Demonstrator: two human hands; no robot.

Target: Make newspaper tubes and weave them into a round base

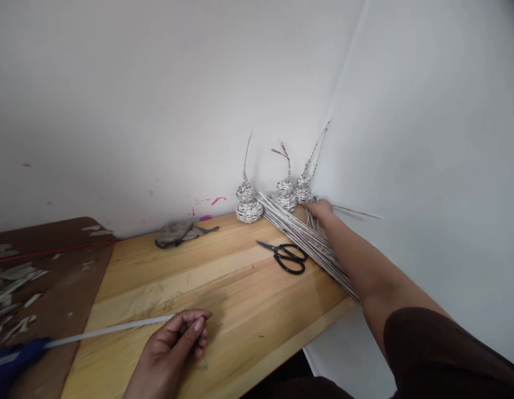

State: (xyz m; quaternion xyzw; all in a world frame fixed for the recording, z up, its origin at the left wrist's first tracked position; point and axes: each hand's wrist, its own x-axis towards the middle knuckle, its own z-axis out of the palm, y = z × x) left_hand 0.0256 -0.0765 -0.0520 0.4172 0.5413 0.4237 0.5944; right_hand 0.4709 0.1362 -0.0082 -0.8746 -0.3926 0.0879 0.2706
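My left hand (180, 343) is above the wooden table (157, 282), fingers curled and thumb pressed to the forefinger, with nothing visible in them. A white stick (116, 328) runs from a blue tool (20, 357), perhaps a glue gun, to behind this hand. My right hand (320, 210) reaches into the far right corner, its fingers closed on a small woven paper piece with thin paper sticks (356, 211) poking out. The fingertips are partly hidden. Beside it stand three gourd-shaped woven paper figures (249, 204) with upright stems. A bundle of rolled paper sticks (301, 231) lies slanting under my right forearm.
Black-handled scissors (288, 257) lie left of the stick bundle. A crumpled grey cloth (174, 234) rests by the back wall. At far left, paper scraps (16, 282) are strewn on a brown board (74, 266). White walls bound the table behind and right.
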